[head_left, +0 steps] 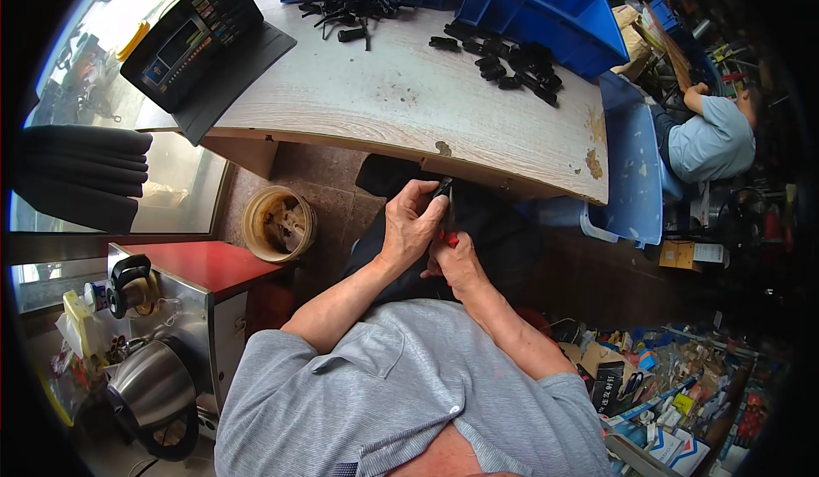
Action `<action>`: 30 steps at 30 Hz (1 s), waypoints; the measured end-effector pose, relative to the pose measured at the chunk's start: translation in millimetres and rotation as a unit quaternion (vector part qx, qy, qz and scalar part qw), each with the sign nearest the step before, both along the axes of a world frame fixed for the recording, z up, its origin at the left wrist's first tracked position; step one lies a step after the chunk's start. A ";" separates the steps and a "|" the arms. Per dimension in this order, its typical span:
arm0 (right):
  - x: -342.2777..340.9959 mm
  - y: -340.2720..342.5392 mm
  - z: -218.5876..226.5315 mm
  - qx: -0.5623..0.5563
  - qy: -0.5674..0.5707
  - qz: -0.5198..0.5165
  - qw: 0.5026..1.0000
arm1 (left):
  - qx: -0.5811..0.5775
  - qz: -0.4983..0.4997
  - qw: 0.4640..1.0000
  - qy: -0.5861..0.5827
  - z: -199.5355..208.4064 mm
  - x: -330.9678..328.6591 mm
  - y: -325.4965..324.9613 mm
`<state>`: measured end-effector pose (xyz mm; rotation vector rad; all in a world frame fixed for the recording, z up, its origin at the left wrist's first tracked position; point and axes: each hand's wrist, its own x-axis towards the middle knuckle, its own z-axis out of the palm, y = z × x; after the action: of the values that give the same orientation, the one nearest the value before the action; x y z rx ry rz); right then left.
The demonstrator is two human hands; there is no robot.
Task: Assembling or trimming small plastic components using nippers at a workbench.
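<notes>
Both my hands are together over my lap, just below the front edge of the worn wooden table [384, 110]. My left hand [412, 223] grips a small black plastic part [443, 189] that sticks up from the fingers. My right hand [456, 259] is closed on a red-handled tool [448, 239] pressed against that part. The tool's tip is hidden between my hands. More black parts lie on the table in two loose piles, one at the back centre [354, 12] and one at the back right [508, 61].
Blue plastic bins [546, 12] stand along the table's far edge, and a tablet in a dark case [200, 37] leans at its left. A round bucket [278, 223] sits on the floor. A kettle [153, 387] is at lower left. Another person [712, 140] sits at the right.
</notes>
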<state>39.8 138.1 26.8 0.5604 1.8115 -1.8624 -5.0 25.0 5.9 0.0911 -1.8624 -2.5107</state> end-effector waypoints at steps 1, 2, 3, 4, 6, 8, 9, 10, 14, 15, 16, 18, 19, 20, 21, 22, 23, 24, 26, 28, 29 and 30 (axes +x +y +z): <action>0.7 -0.6 -0.8 -0.001 0.004 0.001 1.000 | -0.040 0.002 0.999 0.009 -2.3 -1.4 0.0; 1.8 -1.2 -2.6 -0.019 0.001 -0.006 1.000 | -0.081 0.006 0.997 0.019 -4.3 -2.4 -0.3; 2.3 -1.9 -2.2 -0.037 -0.003 -0.013 0.999 | -0.109 0.018 0.993 0.033 1.5 -2.5 0.0; 2.4 -0.8 -0.5 -0.038 0.000 -0.012 0.999 | -0.111 0.020 0.993 0.037 6.3 -5.2 -1.7; 0.9 3.9 5.9 -0.075 0.014 -0.017 0.997 | -0.188 -0.003 0.980 0.064 16.4 -11.7 -7.7; -1.7 9.1 7.0 -0.082 0.023 -0.021 0.996 | -0.227 -0.005 0.968 0.109 40.7 -20.7 -13.1; -2.9 10.0 6.6 -0.089 0.022 -0.037 0.995 | -0.265 -0.006 0.952 0.152 50.0 -26.6 -16.7; -3.8 11.0 5.6 -0.097 0.020 -0.054 0.994 | -0.287 -0.008 0.943 0.170 56.3 -35.7 -20.7; 1.2 16.4 -1.5 -0.096 0.016 -0.077 0.992 | -0.303 0.024 0.924 0.233 76.2 -93.9 -26.0; 1.8 18.6 -3.4 -0.089 0.007 -0.086 0.992 | -0.362 0.064 0.894 0.256 73.4 -116.5 -25.1; 2.6 19.8 -3.7 -0.083 -0.002 -0.094 0.992 | -0.419 0.105 0.858 0.277 66.5 -140.7 -24.7; 6.4 20.4 -3.1 -0.083 -0.001 -0.100 0.991 | -0.454 0.136 0.832 0.288 52.1 -189.4 -27.2; 7.4 22.5 -3.8 -0.083 0.003 -0.108 0.991 | -0.486 0.164 0.807 0.294 47.7 -207.7 -27.8; 8.4 26.3 -6.4 -0.084 0.007 -0.118 0.989 | -0.485 0.165 0.806 0.297 46.5 -220.1 -25.8; 9.2 29.5 -8.2 -0.088 0.008 -0.106 0.990 | -0.515 0.147 0.799 0.274 48.0 -229.5 -23.7; 10.8 31.4 -9.6 -0.087 0.012 -0.106 0.990 | -0.544 0.129 0.791 0.249 49.4 -238.5 -21.8; 11.6 32.4 -11.1 -0.086 0.009 -0.114 0.990 | -0.592 0.096 0.774 0.202 51.0 -247.4 -18.6; 12.4 33.3 -11.0 -0.084 0.005 -0.124 0.989 | -0.591 0.096 0.774 0.205 51.0 -250.1 -12.4; 13.5 36.4 -13.0 -0.081 0.003 -0.128 0.988 | -0.584 0.107 0.766 0.248 50.6 -254.4 0.5; 14.3 38.2 -16.9 -0.077 -0.002 -0.127 0.989 | -0.598 0.109 0.759 0.233 51.3 -259.8 14.4; 14.6 38.5 -17.2 -0.078 -0.003 -0.124 0.989 | -0.597 0.097 0.764 0.224 52.7 -261.0 20.0; 15.2 39.2 -16.7 -0.082 -0.004 -0.127 0.988 | -0.596 0.086 0.770 0.214 54.0 -261.4 26.0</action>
<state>55.0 177.3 10.1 0.7662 1.6223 -2.1495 -266.4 51.0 59.9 -0.2835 -2.5797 -0.7437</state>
